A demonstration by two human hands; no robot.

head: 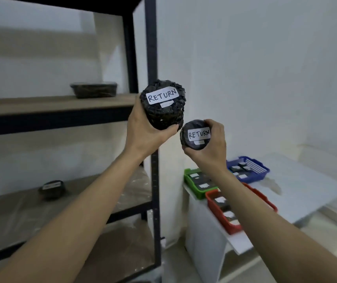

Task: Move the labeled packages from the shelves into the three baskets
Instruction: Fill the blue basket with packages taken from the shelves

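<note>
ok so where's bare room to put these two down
Bare white table right of the blue basket, and shelf board left of the black tray. Crowded: the green basket and red basket hold packages.

A white desk (298,193) stands low at the right, against a plain white wall (255,68). Under the desk's near edge sits a white boxy cabinet (204,242), and beside that, at floor level, lies crinkled clear plastic sheeting (327,227).

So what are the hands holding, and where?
Left hand grips the big package round its side; right hand grips the small package round its side.
</note>
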